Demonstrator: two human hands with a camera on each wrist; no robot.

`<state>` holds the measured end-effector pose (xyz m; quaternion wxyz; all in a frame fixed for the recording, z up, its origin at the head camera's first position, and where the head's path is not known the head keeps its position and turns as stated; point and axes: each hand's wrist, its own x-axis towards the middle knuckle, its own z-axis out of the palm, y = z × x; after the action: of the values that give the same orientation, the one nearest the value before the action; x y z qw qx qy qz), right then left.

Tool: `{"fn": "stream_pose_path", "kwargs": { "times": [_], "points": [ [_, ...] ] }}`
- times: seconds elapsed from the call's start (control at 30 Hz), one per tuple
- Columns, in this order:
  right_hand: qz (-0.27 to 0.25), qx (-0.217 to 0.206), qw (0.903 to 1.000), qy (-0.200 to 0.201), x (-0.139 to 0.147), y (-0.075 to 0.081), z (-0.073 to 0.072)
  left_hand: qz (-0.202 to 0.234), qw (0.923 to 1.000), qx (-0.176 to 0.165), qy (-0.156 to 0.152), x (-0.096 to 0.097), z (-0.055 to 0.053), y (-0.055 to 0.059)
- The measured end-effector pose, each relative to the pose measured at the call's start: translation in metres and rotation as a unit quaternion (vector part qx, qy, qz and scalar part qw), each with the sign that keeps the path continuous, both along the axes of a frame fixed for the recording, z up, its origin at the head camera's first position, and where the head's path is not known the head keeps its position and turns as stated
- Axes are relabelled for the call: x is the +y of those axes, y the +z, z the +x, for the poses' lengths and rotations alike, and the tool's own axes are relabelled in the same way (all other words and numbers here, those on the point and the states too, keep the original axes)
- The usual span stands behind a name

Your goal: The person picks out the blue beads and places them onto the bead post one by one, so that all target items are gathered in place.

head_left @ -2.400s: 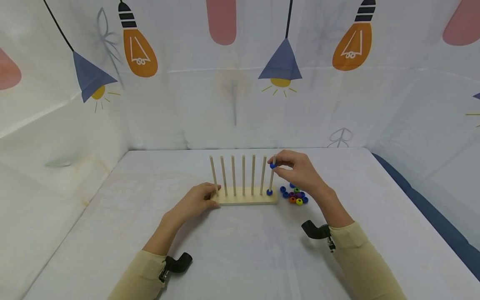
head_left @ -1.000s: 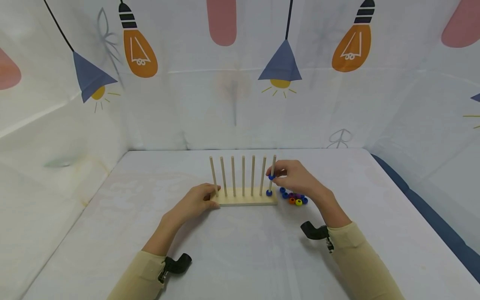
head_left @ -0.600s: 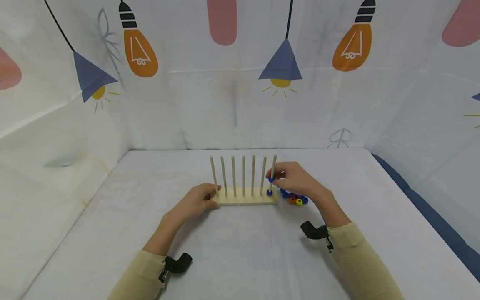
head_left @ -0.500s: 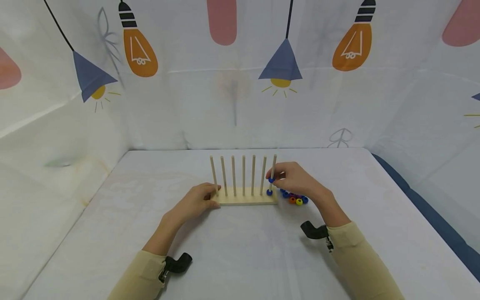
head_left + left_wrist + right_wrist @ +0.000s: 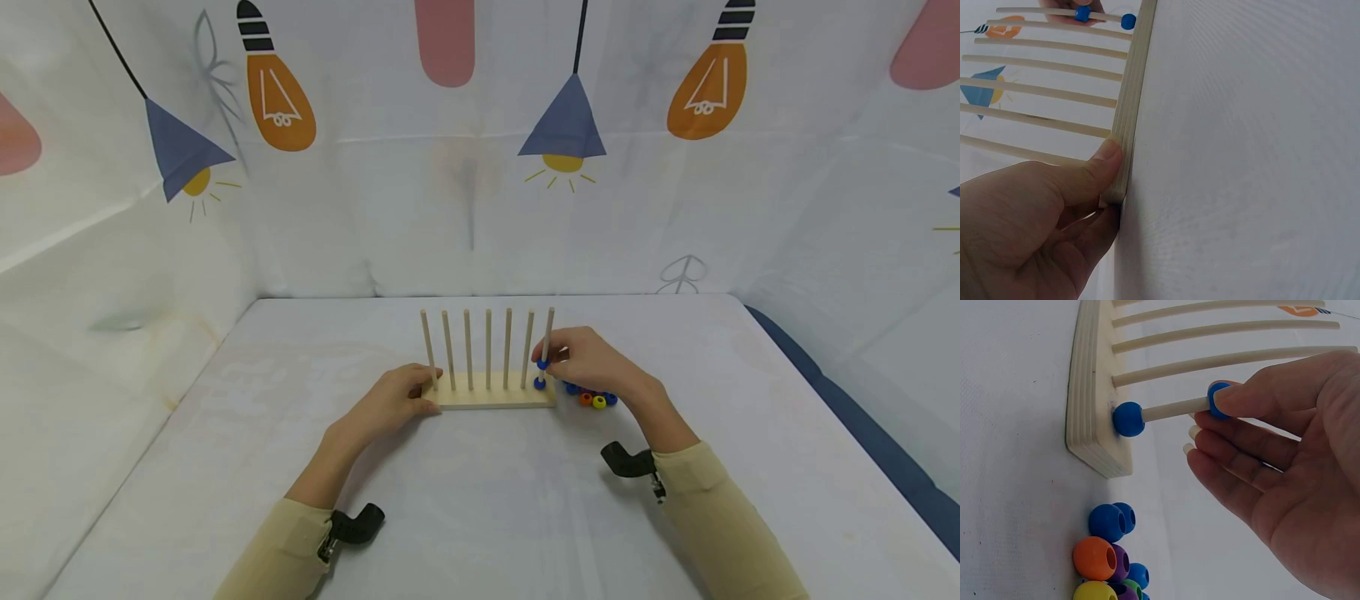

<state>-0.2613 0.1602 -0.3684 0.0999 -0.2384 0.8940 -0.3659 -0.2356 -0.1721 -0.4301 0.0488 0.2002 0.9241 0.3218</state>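
Note:
A pale wooden peg stand with a row of several upright pegs stands on the table. My left hand grips its left end, thumb on the front edge and fingers behind, as the left wrist view shows. At the rightmost peg, my right hand pinches a blue bead between thumb and index finger. The peg runs through this bead, partway down. Below it, another blue bead sits at the peg's foot against the base. The other pegs carry no beads.
Right of the stand lies a loose cluster of beads: an orange bead, a yellow bead, several blue ones, purple and green. The right hand partly covers them in the head view. A white cloth covers the table; a printed curtain hangs behind.
My right hand has moved down along the rightmost peg, and the pinched blue bead has slid from near the top to just above the lower bead. The left hand has stayed in place.

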Motion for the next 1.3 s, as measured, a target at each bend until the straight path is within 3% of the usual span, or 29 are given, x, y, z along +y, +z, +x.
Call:
{"fn": "stream_pose_path", "kwargs": {
  "times": [0.77, 1.3],
  "points": [
    [0.023, -0.03, 0.9993, 0.002, -0.002, -0.014, -0.006, -0.002, 1.0, -0.002, 0.0, 0.002, 0.001, 0.003],
    [0.041, -0.022, 0.9989, 0.006, -0.004, -0.021, -0.008, 0.003, 0.9999, -0.009, 0.006, 0.002, 0.002, 0.002]
  ]
}}
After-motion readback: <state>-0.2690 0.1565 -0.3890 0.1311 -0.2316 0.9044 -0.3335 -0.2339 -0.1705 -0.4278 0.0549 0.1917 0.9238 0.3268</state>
